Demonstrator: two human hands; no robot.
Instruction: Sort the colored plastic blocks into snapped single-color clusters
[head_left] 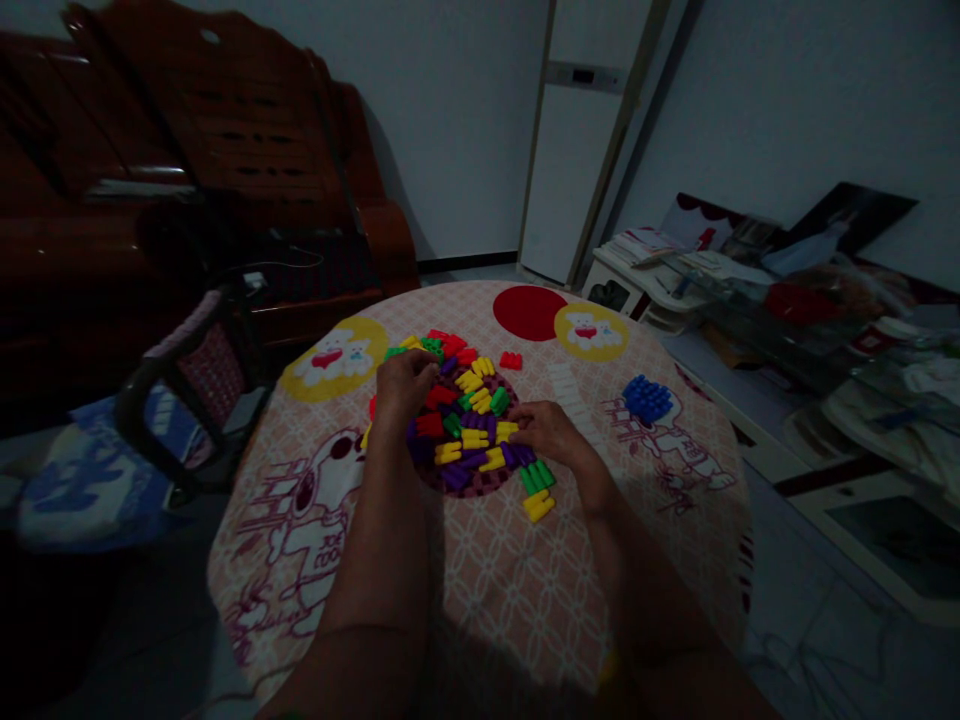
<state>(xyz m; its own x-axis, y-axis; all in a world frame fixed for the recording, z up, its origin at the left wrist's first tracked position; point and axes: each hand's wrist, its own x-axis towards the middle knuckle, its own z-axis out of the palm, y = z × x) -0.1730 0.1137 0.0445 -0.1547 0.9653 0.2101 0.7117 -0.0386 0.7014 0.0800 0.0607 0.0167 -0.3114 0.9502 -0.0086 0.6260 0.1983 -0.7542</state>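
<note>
A loose pile of plastic building blocks in several colours lies mid-table, among them yellow blocks, red blocks and purple blocks. Over the pile's left side is my left hand, fingers curled and pressed together; whatever is in them is hidden. My right hand reaches in from the right, its fingers stretched apart at the pile's edge, with no block visibly held. Just below it lie green blocks and a yellow block. One red block sits apart behind the pile.
White blocks form a strip to the right, and blue blocks are grouped farther right. A patterned cloth covers the round table. Around it stand a small chair, a wooden sofa and a cluttered cabinet.
</note>
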